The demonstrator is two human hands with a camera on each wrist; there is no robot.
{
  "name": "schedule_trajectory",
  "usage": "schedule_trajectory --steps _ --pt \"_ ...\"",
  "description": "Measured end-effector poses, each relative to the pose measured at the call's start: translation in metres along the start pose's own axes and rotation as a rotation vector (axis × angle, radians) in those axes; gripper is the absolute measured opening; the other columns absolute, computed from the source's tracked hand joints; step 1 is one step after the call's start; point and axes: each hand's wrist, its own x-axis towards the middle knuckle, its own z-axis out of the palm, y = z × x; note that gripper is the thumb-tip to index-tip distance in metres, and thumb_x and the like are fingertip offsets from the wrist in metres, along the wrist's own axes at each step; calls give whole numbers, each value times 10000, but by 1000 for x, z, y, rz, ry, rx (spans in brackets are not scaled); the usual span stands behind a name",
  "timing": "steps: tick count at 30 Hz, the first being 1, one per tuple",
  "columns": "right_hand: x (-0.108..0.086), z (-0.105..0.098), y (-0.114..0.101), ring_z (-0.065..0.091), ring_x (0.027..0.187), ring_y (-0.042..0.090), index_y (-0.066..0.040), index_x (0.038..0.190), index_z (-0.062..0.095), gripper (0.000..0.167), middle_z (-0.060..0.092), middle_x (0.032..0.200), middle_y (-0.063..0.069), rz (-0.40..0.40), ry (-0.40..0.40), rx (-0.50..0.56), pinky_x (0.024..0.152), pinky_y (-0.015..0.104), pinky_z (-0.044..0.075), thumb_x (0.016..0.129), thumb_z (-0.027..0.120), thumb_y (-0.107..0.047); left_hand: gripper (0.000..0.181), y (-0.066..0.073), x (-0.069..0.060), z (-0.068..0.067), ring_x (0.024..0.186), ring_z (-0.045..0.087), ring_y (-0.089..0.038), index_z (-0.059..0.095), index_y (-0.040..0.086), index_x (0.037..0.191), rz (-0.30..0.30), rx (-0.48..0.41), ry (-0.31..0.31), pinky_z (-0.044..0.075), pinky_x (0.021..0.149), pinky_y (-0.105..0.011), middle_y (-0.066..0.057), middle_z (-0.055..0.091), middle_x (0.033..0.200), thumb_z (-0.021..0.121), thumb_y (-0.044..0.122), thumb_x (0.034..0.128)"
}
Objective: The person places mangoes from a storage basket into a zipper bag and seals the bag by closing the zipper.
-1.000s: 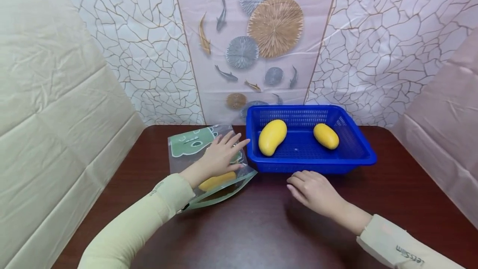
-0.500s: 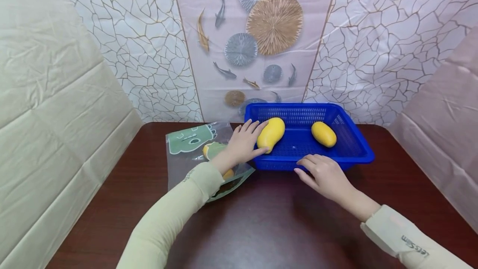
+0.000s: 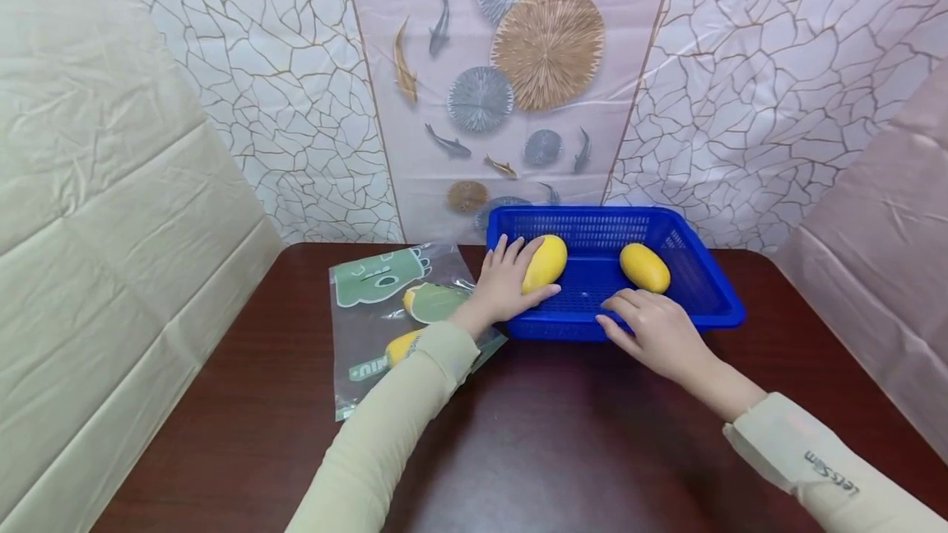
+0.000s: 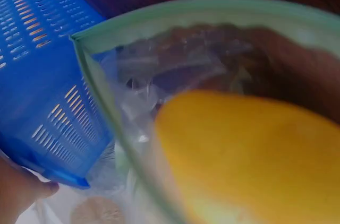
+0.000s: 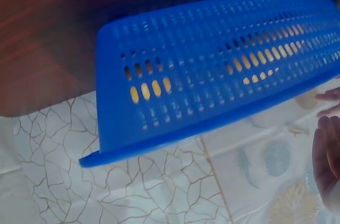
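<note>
A blue plastic basket holds two yellow mangoes, one on the left and one on the right. Over the basket's left side, my left hand lies against the left mango, fingers extended and thumb at its front; it hides part of the fruit. My right hand hovers at the front rim with loosely bent fingers, holding nothing. Left of the basket lies a clear zip bag with green prints. A yellow mango shows inside its open mouth in the left wrist view.
Everything stands on a dark red-brown table. A patterned backdrop hangs behind it, with plain cloth on both sides. The left sleeve crosses over the bag's right part.
My left hand has moved right from above the bag to the left mango in the basket. My right hand has shifted slightly right and forward to the basket's front rim.
</note>
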Motion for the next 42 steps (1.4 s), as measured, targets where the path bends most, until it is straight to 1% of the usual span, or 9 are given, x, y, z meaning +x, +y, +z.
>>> schedule_trajectory --steps 3,6,9,12,13,17,29,37,42 --pt "4 -2 6 631 677 234 -29 844 672 355 661 787 85 0 -12 -3 615 381 530 948 513 -329 852 1 2 1 1468 34 -342 80 324 1513 -34 20 -41 131 1161 -527 -98 190 1568 459 690 843" --pt "10 -5 12 625 662 235 -35 831 670 591 658 784 88 4 -33 -14 603 389 527 998 293 -458 862 2 3 1 1473 2 -317 54 328 1515 -54 72 -93 109 1169 -509 -90 134 1584 431 710 841" --pt "16 -8 17 620 658 233 -39 824 668 423 654 789 90 22 -77 -33 589 393 519 967 474 -386 840 3 4 1 1477 4 -293 47 340 1514 -60 120 -142 84 1173 -501 -75 104 1591 386 725 848" --pt "21 -9 22 617 660 226 -40 833 672 165 652 796 87 58 -141 -44 567 384 514 838 667 -205 816 4 4 2 1477 26 -282 53 358 1510 -69 141 -172 74 1174 -501 -68 102 1592 363 730 853" --pt "22 -9 24 611 657 226 -37 833 672 126 647 794 87 69 -162 -51 559 384 511 784 701 -149 812 4 4 3 1476 40 -285 60 358 1510 -70 145 -175 76 1173 -502 -70 110 1591 359 731 853" --pt "31 -9 32 608 689 247 -20 848 677 137 634 809 100 93 -224 -64 580 404 512 813 673 -152 803 5 4 4 1475 41 -290 58 364 1509 -81 147 -196 65 1172 -507 -78 113 1589 355 728 857" --pt "68 -18 63 614 711 291 -12 867 660 130 634 816 132 140 -397 -113 625 455 502 853 610 -131 798 4 5 5 1472 69 -292 58 369 1507 -92 170 -195 67 1174 -498 -79 148 1581 342 733 857" --pt "87 -8 84 580 657 279 -26 868 641 126 601 774 109 169 -557 -147 550 438 468 867 608 -147 783 4 4 3 1459 51 -375 75 367 1507 -114 170 -178 77 1176 -493 -94 187 1566 356 717 865" --pt "90 0 94 566 649 257 -41 845 630 117 582 746 88 209 -627 -165 547 426 460 867 598 -151 767 5 4 4 1449 60 -408 94 358 1508 -108 160 -170 88 1175 -497 -97 236 1543 370 695 876"
